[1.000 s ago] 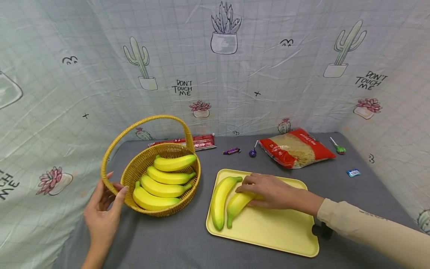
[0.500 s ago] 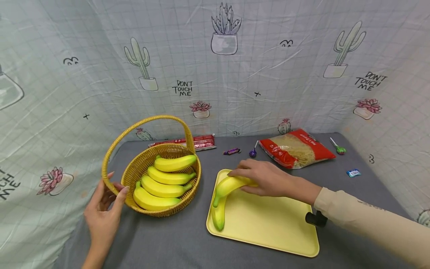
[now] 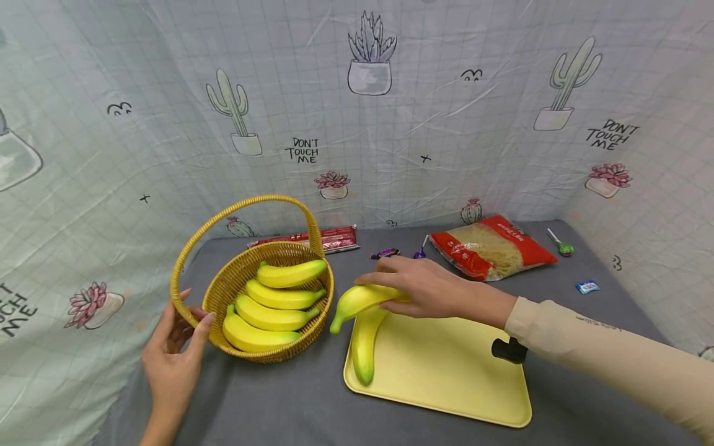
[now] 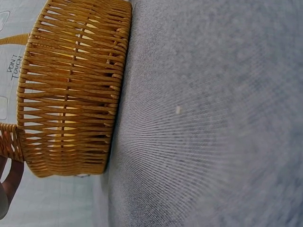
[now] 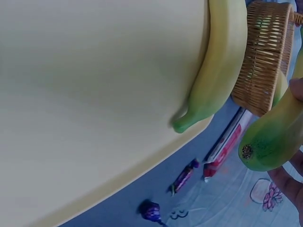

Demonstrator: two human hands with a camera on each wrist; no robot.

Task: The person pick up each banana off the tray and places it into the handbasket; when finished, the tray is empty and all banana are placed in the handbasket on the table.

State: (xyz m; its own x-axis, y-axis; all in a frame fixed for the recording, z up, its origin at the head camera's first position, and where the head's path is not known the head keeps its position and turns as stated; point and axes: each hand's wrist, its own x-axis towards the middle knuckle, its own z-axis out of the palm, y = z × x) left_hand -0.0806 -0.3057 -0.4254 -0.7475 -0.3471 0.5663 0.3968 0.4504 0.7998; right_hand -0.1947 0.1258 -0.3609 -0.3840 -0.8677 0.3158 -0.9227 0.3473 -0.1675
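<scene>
My right hand grips a yellow banana and holds it in the air between the yellow tray and the wicker basket. The right wrist view shows that banana's end close up. A second banana lies along the tray's left edge. Several bananas lie side by side in the basket. My left hand holds the base of the basket's handle at its near left rim; the basket wall fills the left wrist view.
On the grey tabletop, along the back, lie a long red packet, a purple candy, a purple lollipop, a red noodle bag, a green lollipop and a blue candy. Cactus-print cloth walls stand on three sides.
My right hand has lifted one banana off the tray and carried it left toward the basket. The other banana stays on the tray. The left hand has not moved.
</scene>
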